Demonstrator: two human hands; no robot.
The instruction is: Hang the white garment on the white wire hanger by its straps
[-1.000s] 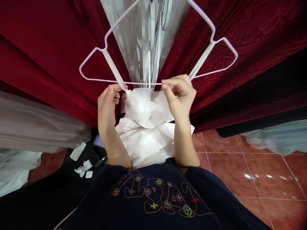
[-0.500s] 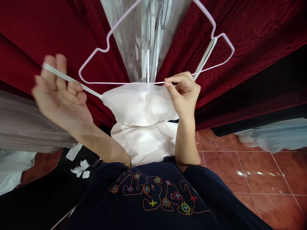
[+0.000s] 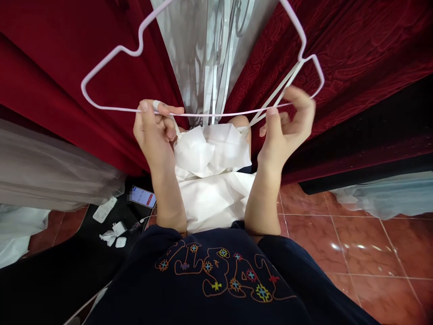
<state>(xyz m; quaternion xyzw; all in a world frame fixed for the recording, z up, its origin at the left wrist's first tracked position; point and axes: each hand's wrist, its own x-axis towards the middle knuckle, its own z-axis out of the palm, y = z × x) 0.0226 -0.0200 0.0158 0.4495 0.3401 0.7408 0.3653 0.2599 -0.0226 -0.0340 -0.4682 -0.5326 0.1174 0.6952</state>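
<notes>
A pale pink clothes hanger [image 3: 111,52] is held up in front of me, its straight bottom bar level. My left hand [image 3: 155,131] is closed on the left part of that bar, thumb at the front. A white strap [image 3: 156,105] lies across one finger of this hand. My right hand [image 3: 287,128] grips the bar towards its right end, with its index finger curled beside the other strap [image 3: 275,92]. This second strap is looped over the hanger's right shoulder notch. Below the bar hangs a white garment [image 3: 216,149], its upper part folded and crumpled over my lap.
Dark red curtains [image 3: 67,58] flank a grey panel [image 3: 182,49] ahead. To the left, a black surface [image 3: 43,280] bears a phone [image 3: 144,197], a white charger [image 3: 119,229] and small white items. Red tiles [image 3: 314,234] cover the floor at right.
My left hand has come in from the far left with the strap and taken hold of the hanger bar. My right hand has shifted right along the bar. The garment's top has crumpled inward.
</notes>
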